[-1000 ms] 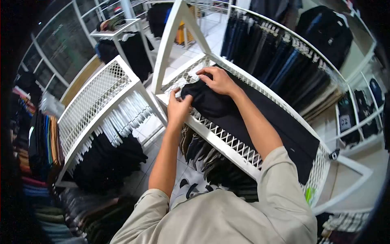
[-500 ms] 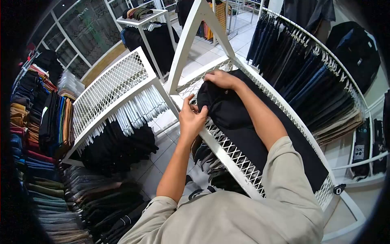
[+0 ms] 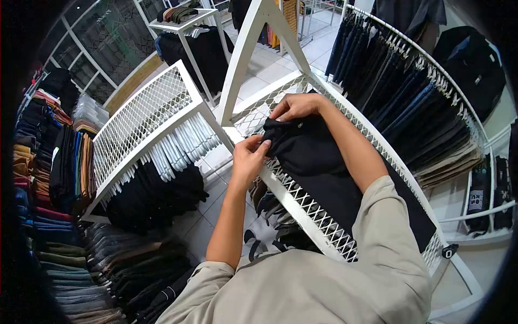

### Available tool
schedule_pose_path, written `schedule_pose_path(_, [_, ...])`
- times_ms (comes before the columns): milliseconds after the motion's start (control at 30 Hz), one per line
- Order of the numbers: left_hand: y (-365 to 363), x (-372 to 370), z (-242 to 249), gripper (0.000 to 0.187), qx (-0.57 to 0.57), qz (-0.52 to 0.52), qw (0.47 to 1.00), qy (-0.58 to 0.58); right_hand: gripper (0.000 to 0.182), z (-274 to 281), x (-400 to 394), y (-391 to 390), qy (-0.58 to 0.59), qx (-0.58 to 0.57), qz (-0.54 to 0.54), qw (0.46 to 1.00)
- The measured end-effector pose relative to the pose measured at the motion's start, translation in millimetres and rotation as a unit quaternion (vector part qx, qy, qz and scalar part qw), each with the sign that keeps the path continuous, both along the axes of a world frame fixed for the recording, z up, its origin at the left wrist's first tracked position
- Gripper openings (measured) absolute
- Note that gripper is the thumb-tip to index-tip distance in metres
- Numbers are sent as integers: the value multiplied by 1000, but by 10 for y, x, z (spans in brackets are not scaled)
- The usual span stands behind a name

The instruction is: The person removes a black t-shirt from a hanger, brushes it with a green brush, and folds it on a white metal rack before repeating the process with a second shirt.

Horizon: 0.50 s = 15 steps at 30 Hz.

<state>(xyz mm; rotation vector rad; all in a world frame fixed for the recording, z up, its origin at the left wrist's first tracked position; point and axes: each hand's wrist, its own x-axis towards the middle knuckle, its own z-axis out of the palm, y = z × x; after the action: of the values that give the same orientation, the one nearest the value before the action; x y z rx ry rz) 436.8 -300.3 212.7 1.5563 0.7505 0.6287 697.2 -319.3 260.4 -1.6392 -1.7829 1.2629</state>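
Observation:
A pair of black trousers (image 3: 313, 154), by its long shape and small waist button, lies lengthwise over a white mesh-topped rack (image 3: 302, 208). My left hand (image 3: 250, 156) pinches the near corner of the bunched waist end between thumb and fingers. Farther along that same end, my right hand (image 3: 295, 108) grips the cloth from above, its fingertips curled down into it. The button shows between the hands, closer to the right one. Cloth is raised and gathered at this end, while the rest lies flat, partly covered by my right forearm.
To the left stands another mesh-topped rack (image 3: 143, 127) with white hangers (image 3: 183, 143) and black clothes. Dark trousers hang from a curved rail (image 3: 413, 48) at the right. Folded clothes (image 3: 65, 259) fill the far left. A white triangular frame (image 3: 243, 59) rises beyond my hands.
My left hand has closed its fingers on the waist edge. My right hand has turned slightly and pulled the cloth up into a tighter bunch, and the button shows more clearly.

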Motion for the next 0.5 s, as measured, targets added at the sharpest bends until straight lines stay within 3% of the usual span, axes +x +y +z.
schedule_pose_path(100, [13, 0, -46, 32, -19, 14, 1000, 0, 38, 16, -10, 26, -59, -22, 9, 998])
schedule_pose_path(333, [-36, -48, 59, 29, -16, 21, 1000, -7, 32, 52, -15, 84, -74, -52, 20, 996])
schedule_pose_path(400, [-35, -87, 72, 35, -93, 42, 991, -82, 33, 49, 61, 90, -93, -20, -4, 995])
schedule_pose_path(500, [9, -136, 92, 38, -68, 25, 995, -71, 39, 78, 148, 29, -79, -20, -64, 995])
